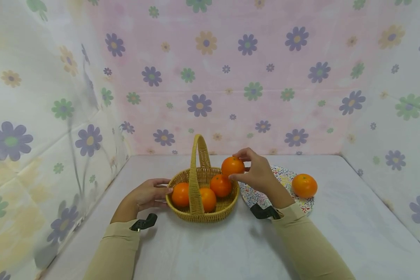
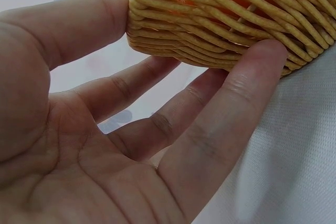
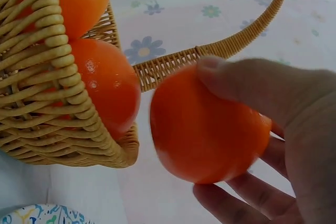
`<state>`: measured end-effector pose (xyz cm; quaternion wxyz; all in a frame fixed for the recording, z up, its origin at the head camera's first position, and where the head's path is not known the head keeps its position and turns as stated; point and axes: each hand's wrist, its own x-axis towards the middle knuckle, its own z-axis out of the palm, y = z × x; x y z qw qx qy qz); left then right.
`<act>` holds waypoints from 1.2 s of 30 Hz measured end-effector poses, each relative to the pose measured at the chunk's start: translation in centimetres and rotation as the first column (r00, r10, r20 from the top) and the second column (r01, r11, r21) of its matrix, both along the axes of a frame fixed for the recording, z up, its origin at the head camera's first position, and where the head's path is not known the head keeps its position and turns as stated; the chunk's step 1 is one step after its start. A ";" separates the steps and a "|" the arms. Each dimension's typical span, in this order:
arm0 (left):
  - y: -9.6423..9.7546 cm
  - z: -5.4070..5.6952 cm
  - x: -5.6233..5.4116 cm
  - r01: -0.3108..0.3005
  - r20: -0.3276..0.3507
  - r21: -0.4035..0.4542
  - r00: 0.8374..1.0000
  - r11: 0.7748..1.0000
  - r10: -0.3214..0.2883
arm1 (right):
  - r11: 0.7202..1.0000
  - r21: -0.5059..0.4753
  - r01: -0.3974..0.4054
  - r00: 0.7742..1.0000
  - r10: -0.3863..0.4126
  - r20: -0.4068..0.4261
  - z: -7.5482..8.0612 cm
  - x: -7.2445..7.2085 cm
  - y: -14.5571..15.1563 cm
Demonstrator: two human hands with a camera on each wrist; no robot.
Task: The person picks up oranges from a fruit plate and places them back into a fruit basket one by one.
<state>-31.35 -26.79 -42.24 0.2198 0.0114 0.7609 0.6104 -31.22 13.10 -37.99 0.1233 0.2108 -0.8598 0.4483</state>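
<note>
A wicker basket (image 1: 213, 217) with a tall arched handle stands on the table, with three oranges in it: one at the left (image 1: 180, 194), one behind the handle's foot (image 1: 209, 200), one at the right (image 1: 220, 186). My right hand (image 1: 260, 175) grips another orange (image 3: 205, 129) between thumb and fingers, just above the basket's right rim. At the basket's left end is my left hand (image 1: 148, 196). Its thumb touches the rim, and its spread, fairly straight fingers (image 2: 205, 145) lie against the outer wall. The thumb's tip is hidden in the left wrist view.
Under and beside my right forearm lies a round plate (image 1: 250, 192) with a colourful speckled pattern. One more orange (image 1: 304, 186) sits on its right side. Flowered cloth walls (image 1: 227, 81) enclose the white-covered table (image 1: 210, 249) at the back and both sides.
</note>
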 end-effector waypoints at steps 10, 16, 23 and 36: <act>-0.1 0.0 0.1 0.021 -0.007 -0.005 1.000 1.000 -0.021 | 0.987 0.065 -0.149 0.989 0.147 0.027 0.6 0.5 0.1; -0.1 0.2 0.3 0.017 -0.003 -0.007 1.000 1.000 -0.017 | 0.963 0.126 -0.238 0.971 0.232 0.059 0.7 0.7 -0.3; -0.2 -0.1 0.1 0.010 -0.007 0.000 1.000 1.000 -0.010 | 0.958 0.156 -0.240 0.970 0.233 0.063 0.3 0.7 -0.9; 0.0 -0.1 0.1 0.001 -0.009 -0.007 1.000 1.000 -0.001 | 0.943 0.217 -0.253 0.967 0.250 0.038 -0.3 0.7 -1.5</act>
